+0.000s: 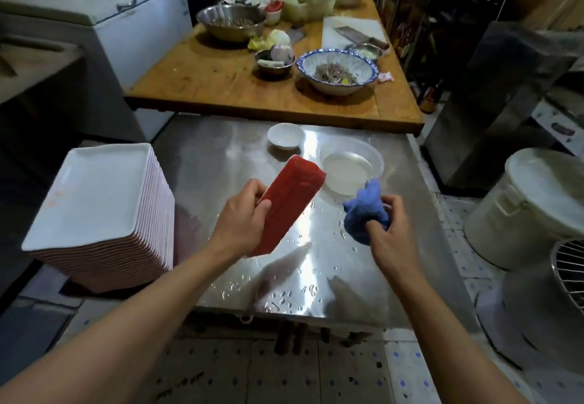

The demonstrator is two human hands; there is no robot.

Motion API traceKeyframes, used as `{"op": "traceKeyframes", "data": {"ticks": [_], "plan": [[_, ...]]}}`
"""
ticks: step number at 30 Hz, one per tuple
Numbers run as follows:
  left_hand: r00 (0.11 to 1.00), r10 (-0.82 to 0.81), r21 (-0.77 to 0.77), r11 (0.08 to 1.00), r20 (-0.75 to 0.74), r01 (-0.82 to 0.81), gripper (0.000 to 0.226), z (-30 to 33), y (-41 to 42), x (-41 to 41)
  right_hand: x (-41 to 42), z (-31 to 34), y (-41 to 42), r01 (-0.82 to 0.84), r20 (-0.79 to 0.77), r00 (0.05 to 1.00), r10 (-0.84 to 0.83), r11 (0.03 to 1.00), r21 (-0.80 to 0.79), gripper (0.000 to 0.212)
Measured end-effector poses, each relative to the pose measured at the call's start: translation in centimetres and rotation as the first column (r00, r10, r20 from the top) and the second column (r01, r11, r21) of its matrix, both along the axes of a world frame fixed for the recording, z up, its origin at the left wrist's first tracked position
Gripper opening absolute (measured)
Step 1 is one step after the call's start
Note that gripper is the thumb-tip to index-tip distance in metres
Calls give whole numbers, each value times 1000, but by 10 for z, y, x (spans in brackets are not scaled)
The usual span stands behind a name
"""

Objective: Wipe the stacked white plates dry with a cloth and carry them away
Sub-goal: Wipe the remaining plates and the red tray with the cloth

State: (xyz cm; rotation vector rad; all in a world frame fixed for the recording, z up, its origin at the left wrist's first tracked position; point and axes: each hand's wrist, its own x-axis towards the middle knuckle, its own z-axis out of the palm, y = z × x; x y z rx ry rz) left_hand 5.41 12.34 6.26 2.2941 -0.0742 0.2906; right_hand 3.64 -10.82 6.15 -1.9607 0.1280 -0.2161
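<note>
The left hand [243,214] grips a rectangular plate with a red underside [289,204], tilted above the wet steel desk [316,264]; the right hand [390,226] clutches a bunched blue cloth [366,211]. The tall stack of white rectangular plates [104,214] stands at the left. Wet and likely slippery, stiff and breakable: best held by its rim.

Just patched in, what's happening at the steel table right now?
A person is drying dishes. The left hand grips a rectangular plate tilted with its red underside up, above the wet steel table. The right hand holds a bunched blue cloth beside it, not touching the plate. A tall stack of white plates sits at the table's left.
</note>
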Motion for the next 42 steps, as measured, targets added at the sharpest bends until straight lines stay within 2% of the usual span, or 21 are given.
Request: {"op": "traceKeyframes", "data": {"ticks": [3,5,8,12,15,19,24,27,29,35,37,40,42], "plan": [[997,51,-234,970,-54,-63,10,26,13,-10,8,34,21,-41,146,988,46,999,-33,43],[996,36,-404,912,-85,-68,14,42,20,-18,14,56,38,-75,222,971,90,994,-76,49],[996,12,-569,820,-84,-58,20,59,27,-28,22,90,68,-121,337,926,172,978,-168,55],[997,26,-672,737,-76,-70,20,74,32,-38,19,116,108,-292,330,841,429,872,-393,67],[997,33,-728,682,-63,-69,17,82,34,-43,15,121,129,-214,360,784,506,764,-608,63],[996,57,-797,598,-62,-84,18,89,34,-49,15,121,146,-135,399,743,537,705,-696,60],[994,92,-839,534,-66,-105,16,101,37,-55,23,118,128,-100,457,772,442,794,-600,52],[993,106,-870,483,-50,-95,15,110,38,-55,21,113,111,-192,373,860,349,897,-397,53],[992,116,-883,461,-40,-89,15,116,35,-54,18,112,110,-263,293,895,336,929,-260,52],[977,211,-934,349,-7,-82,19,119,17,-41,-8,104,115,-222,223,946,234,972,-79,64],[975,222,-944,322,8,-65,19,115,17,-37,-20,97,109,-261,254,937,239,964,56,63],[986,165,-945,324,11,-43,18,106,13,-35,-27,96,97,-256,242,951,194,932,257,57],[994,100,-929,362,-37,-71,18,101,11,-34,-25,98,90,-227,228,961,158,921,317,57]]}}
